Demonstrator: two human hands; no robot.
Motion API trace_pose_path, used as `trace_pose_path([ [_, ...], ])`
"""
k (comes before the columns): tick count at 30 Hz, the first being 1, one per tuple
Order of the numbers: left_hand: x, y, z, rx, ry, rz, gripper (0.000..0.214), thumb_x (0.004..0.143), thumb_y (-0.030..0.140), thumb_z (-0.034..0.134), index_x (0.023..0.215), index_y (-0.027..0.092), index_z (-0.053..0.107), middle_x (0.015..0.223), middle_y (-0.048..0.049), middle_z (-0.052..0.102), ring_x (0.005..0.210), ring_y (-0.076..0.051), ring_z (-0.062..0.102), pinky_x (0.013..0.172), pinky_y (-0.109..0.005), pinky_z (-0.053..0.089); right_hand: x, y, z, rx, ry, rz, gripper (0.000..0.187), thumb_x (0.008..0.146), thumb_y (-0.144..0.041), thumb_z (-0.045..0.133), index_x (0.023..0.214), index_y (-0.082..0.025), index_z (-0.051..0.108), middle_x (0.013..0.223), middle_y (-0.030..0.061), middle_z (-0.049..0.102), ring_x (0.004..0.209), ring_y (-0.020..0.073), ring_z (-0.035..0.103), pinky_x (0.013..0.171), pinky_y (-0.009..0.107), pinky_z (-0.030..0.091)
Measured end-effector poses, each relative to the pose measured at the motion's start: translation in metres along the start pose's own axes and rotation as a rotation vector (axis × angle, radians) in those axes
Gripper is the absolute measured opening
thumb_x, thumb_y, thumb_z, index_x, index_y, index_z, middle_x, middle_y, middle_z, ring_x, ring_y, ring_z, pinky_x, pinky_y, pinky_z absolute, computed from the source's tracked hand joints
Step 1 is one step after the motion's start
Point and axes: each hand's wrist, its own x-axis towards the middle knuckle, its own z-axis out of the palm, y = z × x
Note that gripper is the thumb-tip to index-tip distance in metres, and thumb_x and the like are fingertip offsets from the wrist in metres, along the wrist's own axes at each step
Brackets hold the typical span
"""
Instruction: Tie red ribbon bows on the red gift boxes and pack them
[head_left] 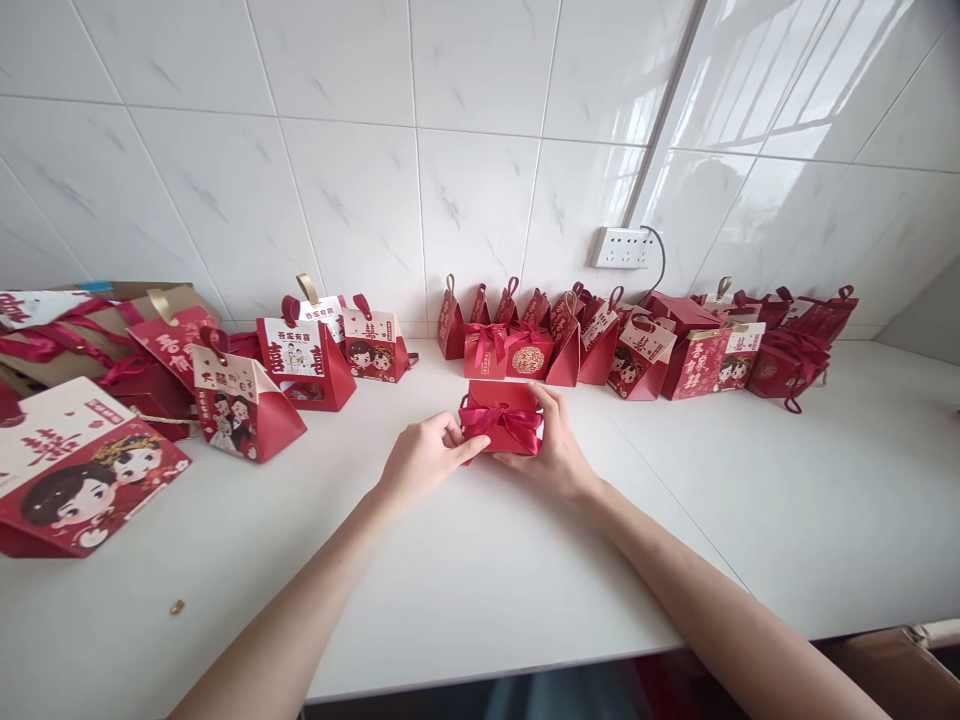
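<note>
A red gift box (504, 395) with a dark pink satin ribbon bow (504, 425) across its side sits between my hands, near the middle of the white table. My left hand (431, 448) pinches the left loop of the bow between thumb and fingers. My right hand (553, 440) wraps the right end of the box, fingers over its top edge and thumb low at its front. Just behind it stands another red box (530, 358) with a ribbon bow and a round gold emblem.
Several red and white handled gift boxes (246, 415) crowd the left side, some in a cardboard carton (191, 295). More boxes (637, 355) line the tiled wall to the right. A small gold piece (177, 607) lies front left. A power strip (622, 248) hangs on the wall.
</note>
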Motion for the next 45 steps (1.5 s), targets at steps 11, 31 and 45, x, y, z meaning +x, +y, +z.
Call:
trace_pose_path([
  [11,-0.001,0.002,-0.001,-0.333,-0.405,0.003,0.04,0.082,0.046,0.053,0.055,0.017,0.045,0.049,0.0017,0.058,0.033,-0.008,0.05,0.038,-0.02,0.036,0.001,0.003,-0.001,0.012,0.029,0.061,0.094,0.069,-0.044,0.074,0.14,-0.027,0.016,0.128,0.0153,0.034,0.125,0.0346,0.04,0.097,0.057,0.043],
  [31,0.003,-0.008,0.005,-0.208,-0.795,-0.151,0.043,0.079,0.057,0.054,0.068,0.015,0.052,0.078,-0.0097,0.073,0.048,-0.014,0.064,0.033,-0.019,0.026,0.0,0.002,-0.001,0.019,0.005,-0.01,0.092,0.072,-0.038,0.072,0.142,-0.028,0.014,0.133,0.0166,0.032,0.128,0.035,0.038,0.101,0.058,0.039],
  [45,0.002,-0.014,0.007,-0.097,-0.688,-0.122,0.041,0.076,0.055,0.057,0.07,0.015,0.059,0.076,-0.0078,0.073,0.051,-0.014,0.063,0.042,-0.023,0.04,0.001,-0.007,-0.006,0.367,-0.182,0.106,0.096,0.074,-0.051,0.066,0.143,-0.026,0.003,0.14,0.0178,0.029,0.13,0.0336,0.038,0.101,0.056,0.039],
])
